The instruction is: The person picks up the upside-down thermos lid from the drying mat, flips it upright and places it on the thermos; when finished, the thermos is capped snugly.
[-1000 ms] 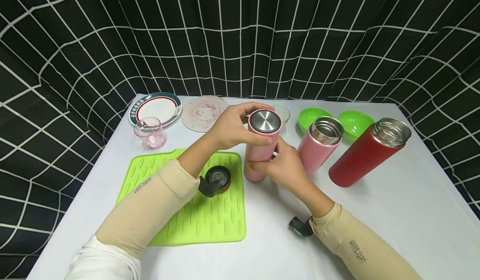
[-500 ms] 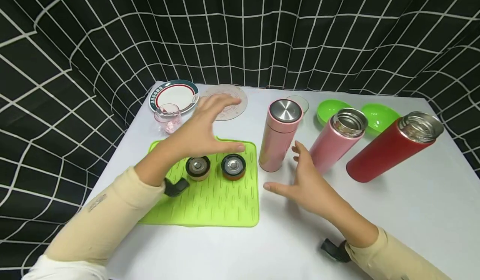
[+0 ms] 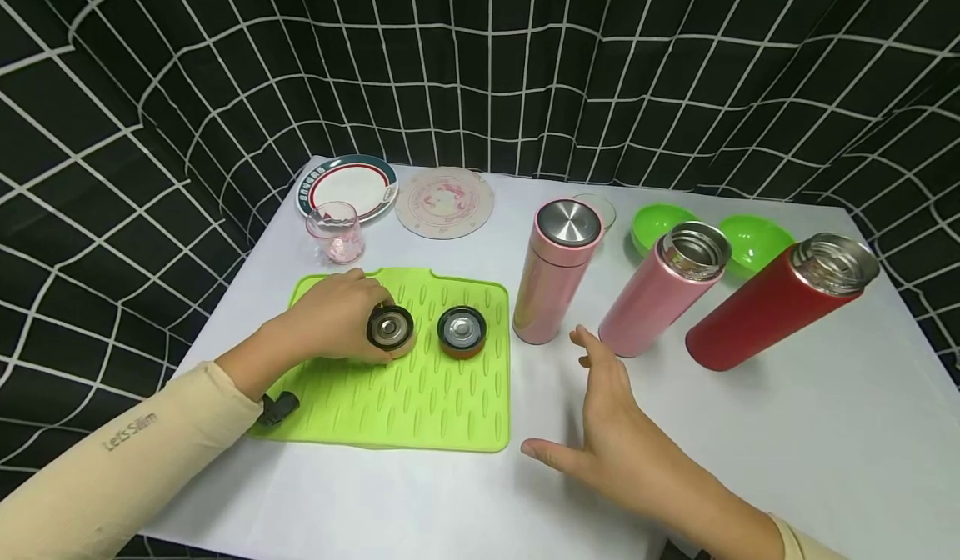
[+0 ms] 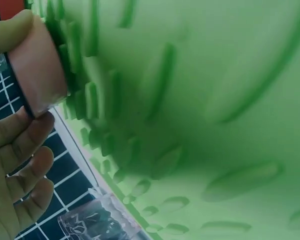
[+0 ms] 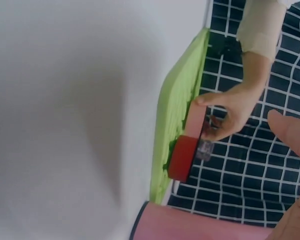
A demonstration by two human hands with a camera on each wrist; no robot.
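Observation:
On the green drying mat (image 3: 360, 402), my left hand (image 3: 337, 317) grips a pink bottle lid (image 3: 392, 328), thumb on one side and fingers on the other. The lid's dark ring and metallic centre face up. A red bottle lid (image 3: 461, 332) lies just right of it, inner side up too. My right hand (image 3: 615, 435) is held over the white table with thumb and fingers spread, touching nothing. Beyond it stand a pink thermos (image 3: 555, 277) with its lid on, an uncapped pink thermos (image 3: 652, 302) and an uncapped red thermos (image 3: 772, 310).
At the back left are a rimmed plate (image 3: 348, 189), a pink-tinted glass (image 3: 335, 231) and a round pink-printed mat (image 3: 444, 202). Two green bowls (image 3: 753, 243) and a clear glass dish (image 3: 600, 207) sit behind the thermoses. A black gridded cloth hangs along the back.
Both hands have let go of the capped pink thermos, which stays upright. My left hand has moved left and down onto the pink lid. My right hand has drawn back towards the near edge.

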